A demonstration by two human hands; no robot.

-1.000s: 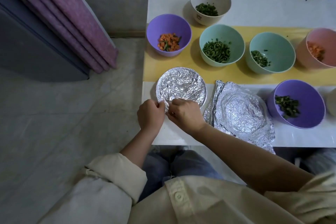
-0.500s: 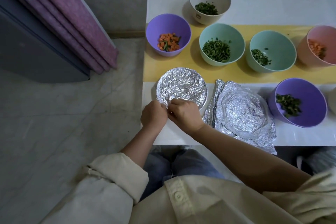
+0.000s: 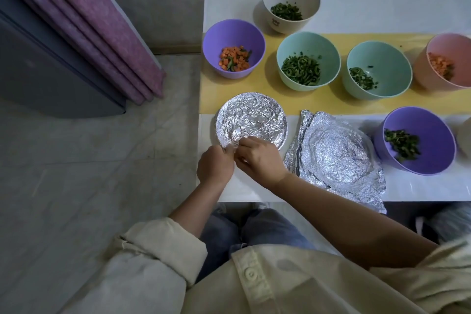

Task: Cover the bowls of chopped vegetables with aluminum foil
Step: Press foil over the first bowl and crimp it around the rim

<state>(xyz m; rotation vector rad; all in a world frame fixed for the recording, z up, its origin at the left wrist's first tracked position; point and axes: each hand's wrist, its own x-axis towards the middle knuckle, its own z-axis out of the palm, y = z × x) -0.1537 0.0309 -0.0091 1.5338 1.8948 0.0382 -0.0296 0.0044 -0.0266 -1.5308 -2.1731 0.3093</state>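
At table's near-left corner: left hand (image 3: 215,166) and right hand (image 3: 260,158), side by side, both pinch foil at near rim of foil-covered bowl (image 3: 251,118). Just right, loose foil sheets (image 3: 336,153), then purple bowl (image 3: 430,135) of greens. Behind: open bowls on yellow runner (image 3: 339,103).

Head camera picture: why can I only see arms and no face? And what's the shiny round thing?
The camera sits on the person's head and looks down, so you see only their arms, lap and hands. The shiny round thing is a foil-covered bowl on the white table. The left hand and the right hand both pinch the foil at its near edge. Beside it lie spare crumpled foil sheets. The other bowls hold chopped green vegetables and carrot, not yet covered.
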